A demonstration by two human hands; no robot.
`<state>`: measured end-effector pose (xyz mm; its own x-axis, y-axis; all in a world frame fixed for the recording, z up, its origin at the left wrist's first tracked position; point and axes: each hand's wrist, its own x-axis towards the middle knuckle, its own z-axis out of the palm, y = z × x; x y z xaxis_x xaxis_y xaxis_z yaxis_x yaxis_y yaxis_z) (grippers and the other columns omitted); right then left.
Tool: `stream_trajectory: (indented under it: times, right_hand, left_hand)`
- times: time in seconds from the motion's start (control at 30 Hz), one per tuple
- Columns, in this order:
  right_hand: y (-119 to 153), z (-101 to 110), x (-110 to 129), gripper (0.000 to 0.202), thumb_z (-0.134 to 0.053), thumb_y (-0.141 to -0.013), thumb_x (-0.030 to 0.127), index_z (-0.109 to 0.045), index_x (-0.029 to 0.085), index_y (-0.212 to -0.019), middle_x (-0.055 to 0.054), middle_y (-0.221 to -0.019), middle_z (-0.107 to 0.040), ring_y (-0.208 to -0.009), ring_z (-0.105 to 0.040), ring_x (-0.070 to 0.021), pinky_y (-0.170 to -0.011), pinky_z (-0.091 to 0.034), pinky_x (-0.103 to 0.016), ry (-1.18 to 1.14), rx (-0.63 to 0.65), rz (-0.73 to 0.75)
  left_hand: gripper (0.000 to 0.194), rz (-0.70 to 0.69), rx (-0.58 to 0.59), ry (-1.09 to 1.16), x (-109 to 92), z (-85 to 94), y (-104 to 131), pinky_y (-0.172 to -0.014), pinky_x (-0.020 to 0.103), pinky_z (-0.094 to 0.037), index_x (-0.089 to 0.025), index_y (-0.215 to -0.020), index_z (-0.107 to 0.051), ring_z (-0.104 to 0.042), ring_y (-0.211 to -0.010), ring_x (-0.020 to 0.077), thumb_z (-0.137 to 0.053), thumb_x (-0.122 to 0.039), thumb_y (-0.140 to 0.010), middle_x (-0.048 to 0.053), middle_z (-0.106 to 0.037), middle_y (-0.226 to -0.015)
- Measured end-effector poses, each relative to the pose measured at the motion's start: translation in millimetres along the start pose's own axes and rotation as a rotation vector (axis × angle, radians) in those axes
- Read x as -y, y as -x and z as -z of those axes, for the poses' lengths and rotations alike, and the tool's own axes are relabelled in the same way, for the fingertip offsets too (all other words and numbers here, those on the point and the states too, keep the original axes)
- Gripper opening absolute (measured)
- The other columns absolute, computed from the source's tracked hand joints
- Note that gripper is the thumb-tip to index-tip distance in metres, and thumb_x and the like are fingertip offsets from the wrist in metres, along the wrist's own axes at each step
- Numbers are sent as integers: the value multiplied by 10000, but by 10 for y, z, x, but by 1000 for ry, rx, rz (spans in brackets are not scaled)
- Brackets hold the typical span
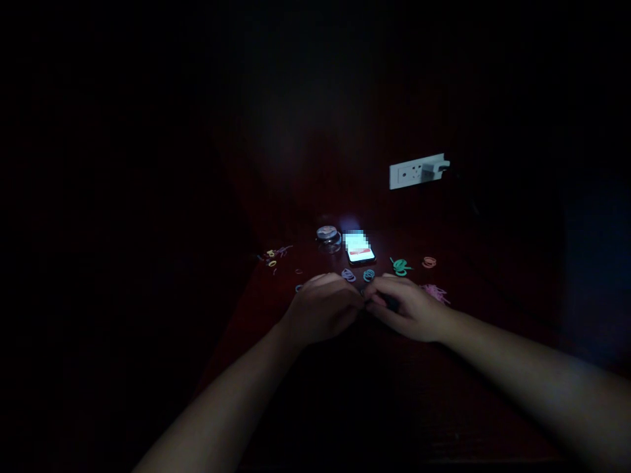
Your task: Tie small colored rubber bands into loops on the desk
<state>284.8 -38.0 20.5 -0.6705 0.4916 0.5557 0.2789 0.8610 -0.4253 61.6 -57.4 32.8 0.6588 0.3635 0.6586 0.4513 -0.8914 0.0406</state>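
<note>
My left hand (328, 307) and my right hand (407, 305) meet fingertip to fingertip over the dark red table (394, 394). Both have their fingers closed; what they pinch is too small and dark to name. Just beyond them lie purple bands (348, 275) and blue bands (369, 275). Green bands (400, 267) and orange bands (429, 262) are farther right, and pink bands (434, 293) sit beside my right hand. A lit phone (359, 248) lies behind the blue bands.
A clear jar (329, 240) with a lid stands left of the phone. Mixed yellow and purple bands (273, 255) are scattered near the table's left edge. A white wall socket (417, 172) with a plug is at the back right. The surroundings are very dark.
</note>
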Motion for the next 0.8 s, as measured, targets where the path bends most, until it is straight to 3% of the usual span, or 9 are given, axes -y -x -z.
stream_trajectory:
  times: [0.2, 0.6, 0.7, 0.8]
  right_hand:
    - [5, -22, -21, 57, -522, -921, 242, -541, 190, -932, 24, -718, -490, -652, -476, -127, -618, -388, -274, -30, -18, -29]
    - [4, -25, -56, 121, -513, -885, 216, -486, 198, -768, 33, -661, -461, -593, -430, -113, -562, -364, -254, -55, -97, -37]
    - [15, -8, -46, 50, -525, -890, 223, -520, 195, -850, 35, -673, -475, -602, -435, -115, -555, -369, -247, -109, -88, -77]
    - [13, -9, -35, 85, -522, -912, 244, -544, 191, -975, 42, -676, -482, -588, -440, -111, -535, -356, -240, -141, 4, -76]
  left_hand:
    - [71, 6, 26, -26, -9, -4, 0, -821, 324, -509, -230, -919, -615, -645, -817, 119, -566, -188, -890, -13, -719, -909]
    - [70, -6, 4, -18, 3, -1, 9, -761, 309, -504, -224, -923, -619, -650, -806, 124, -568, -188, -891, -11, -727, -896]
    - [74, 2, 17, -7, -1, 6, 14, -764, 312, -501, -225, -918, -617, -642, -812, 125, -557, -187, -898, -12, -725, -900]
    - [67, -5, 22, 8, -1, 9, 15, -764, 311, -494, -226, -921, -612, -633, -810, 123, -566, -183, -896, -20, -724, -903]
